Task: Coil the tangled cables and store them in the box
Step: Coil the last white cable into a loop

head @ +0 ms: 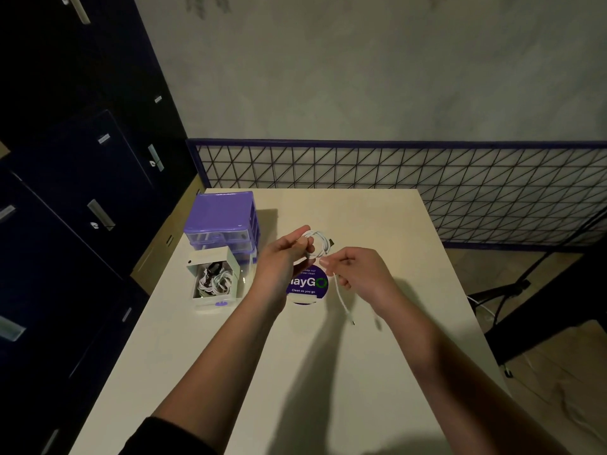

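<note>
A pale table [295, 372] fills the lower centre of the frame, with dark lockers [82, 175] up the left side and a wire-grid panel [394, 169] running across behind it.

At centre left a purple drawer unit [223, 218] stands on the table, and just in front of it sits the open white box [213, 280], already holding coiled cables [213, 280] in white and black. To its right, near the middle of the frame, the left hand [279, 261] is raised above a round purple sticker [307, 285], its fingers curled round a small coil of white cable [318, 243]. Right of that, the right hand [358, 270] pinches the same cable's loose tail, which hangs down toward the table and ends in a plug [353, 321] (blurred, so its type is unclear).

The step in hand looks like winding the last stretch onto the coil. The chief risk is the loops springing open: if the left hand's grip slackens while the right feeds in the tail, the coil could unwind and need redoing. The dangling plug may also catch on the table edge or swing through a loop and knot it. The box looks fairly full, so pushing in a loose coil could tangle with what lies there or spill it.
</note>
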`<state>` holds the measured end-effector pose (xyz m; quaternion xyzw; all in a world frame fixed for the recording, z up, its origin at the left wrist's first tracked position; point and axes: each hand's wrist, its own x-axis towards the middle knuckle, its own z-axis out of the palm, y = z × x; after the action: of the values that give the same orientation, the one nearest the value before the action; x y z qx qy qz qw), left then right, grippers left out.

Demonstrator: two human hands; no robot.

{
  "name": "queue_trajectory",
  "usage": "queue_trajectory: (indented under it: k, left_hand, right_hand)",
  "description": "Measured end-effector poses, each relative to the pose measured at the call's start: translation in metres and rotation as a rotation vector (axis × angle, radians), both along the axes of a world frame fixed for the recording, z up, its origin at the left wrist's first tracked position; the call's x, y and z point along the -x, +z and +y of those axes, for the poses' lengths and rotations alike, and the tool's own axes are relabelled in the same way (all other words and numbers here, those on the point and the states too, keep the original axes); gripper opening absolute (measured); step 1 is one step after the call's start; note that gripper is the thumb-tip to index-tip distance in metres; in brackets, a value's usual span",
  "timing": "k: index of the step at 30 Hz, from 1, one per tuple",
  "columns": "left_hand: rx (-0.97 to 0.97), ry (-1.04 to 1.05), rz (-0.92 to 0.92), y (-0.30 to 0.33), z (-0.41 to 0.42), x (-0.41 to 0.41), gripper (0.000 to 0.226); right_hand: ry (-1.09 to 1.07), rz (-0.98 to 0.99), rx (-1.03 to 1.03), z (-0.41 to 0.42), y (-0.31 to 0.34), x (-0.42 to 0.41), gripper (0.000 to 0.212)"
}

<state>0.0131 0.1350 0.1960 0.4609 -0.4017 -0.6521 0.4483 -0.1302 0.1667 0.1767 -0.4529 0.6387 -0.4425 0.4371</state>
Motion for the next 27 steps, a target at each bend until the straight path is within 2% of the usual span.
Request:
queue_trajectory:
  k: [6,9,11,13,18,21,25,27]
  left_hand:
    - [-0.119,-0.009,0.044,0.002,0.001,-0.001,0.024]
    - [-0.177,-0.042,-0.035,0.001,0.002,-0.001,0.016]
    - [-0.143,-0.079,-0.171,0.000,0.001,-0.001,0.029]
    - [-0.108,-0.071,-0.252,0.000,0.001,0.001,0.031]
    - [-0.084,-0.053,-0.282,-0.003,0.005,0.001,0.020]
    - [-0.036,-0.132,-0.348,-0.002,0.008,0.000,0.012]
    - [0.025,-0.244,-0.460,-0.003,0.006,-0.003,0.022]
    - [0.032,-0.251,-0.432,-0.006,0.006,-0.004,0.029]
  right_hand:
    - [-0.045,-0.012,0.012,0.005,-0.005,0.007,0.008]
    - [-0.099,0.012,0.035,0.006,-0.007,0.007,0.010]
    - [-0.123,0.039,0.068,0.006,-0.006,0.005,0.010]
    - [-0.128,0.069,0.110,0.007,-0.005,0.003,0.010]
    - [-0.154,0.185,0.144,0.006,-0.009,0.005,0.009]
    - [-0.161,0.218,0.183,0.008,-0.012,0.005,0.009]
    - [-0.125,0.302,0.291,0.007,-0.011,0.005,0.006]
    - [-0.117,0.316,0.343,0.006,-0.011,0.005,0.004]
